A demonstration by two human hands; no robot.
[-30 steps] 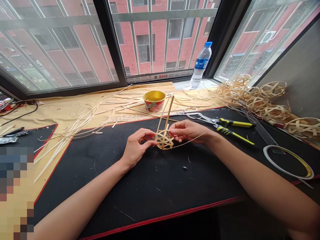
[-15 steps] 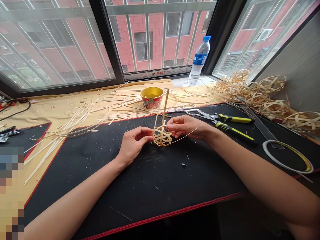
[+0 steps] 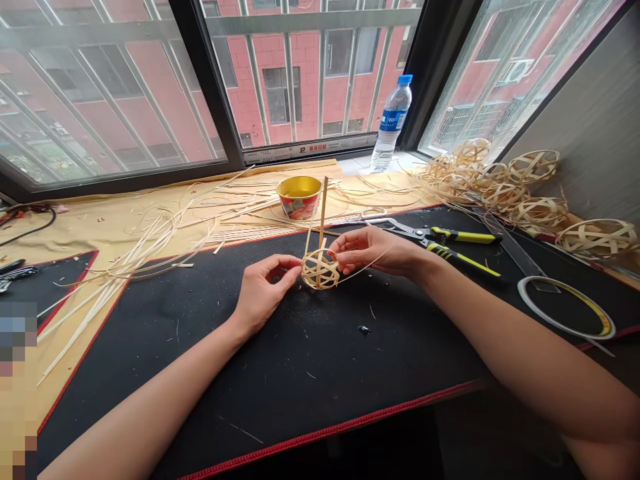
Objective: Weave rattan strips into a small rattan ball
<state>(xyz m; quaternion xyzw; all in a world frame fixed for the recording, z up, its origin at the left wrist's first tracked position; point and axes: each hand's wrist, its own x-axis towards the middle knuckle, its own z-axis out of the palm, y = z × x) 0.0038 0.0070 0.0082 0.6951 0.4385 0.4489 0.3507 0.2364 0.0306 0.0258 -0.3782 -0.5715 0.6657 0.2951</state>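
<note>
1. Woven ball (image 3: 320, 271): a see-through lattice of pale bamboo-like strips, between your two hands, over the middle of the black mat (image 3: 240, 387). Whether its base touches the mat, cannot tell.
2. Your left grip (image 3: 266, 287): thumb and forefinger pinching the ball's left side.
3. Your right grip (image 3: 376, 252): fingertips gathered at the ball's upper right, grasping its edge; the exact strip pinched is too small to make out.
4. From the ball, a flat brown strip (image 3: 323, 207) stands nearly upright, with a thinner pale one just left of it. A fine strand (image 3: 357, 272) runs off right, passing in front of your right hand.
5. Beyond your hands: a red tub (image 3: 299, 205) with gold inside, on the tan sheet (image 3: 95, 230) covering the surface. Loose strips (image 3: 137, 248) lie across that sheet to the left and behind the tub.
6. Water bottle (image 3: 391, 127), blue cap, upright near the window frame (image 3: 240, 159).
7. To your right: a plier-like tool (image 3: 463, 235) with yellow-and-black handles, lying near your right wrist; beyond it, a metal ruler-like bar (image 3: 515, 252), its near end within a pale ring (image 3: 605, 327).
8. Far right, along the wall: a heap of similar woven balls (image 3: 533, 165).
9. Small dark scrap (image 3: 364, 330) on the mat, nearer you than the ball.
</note>
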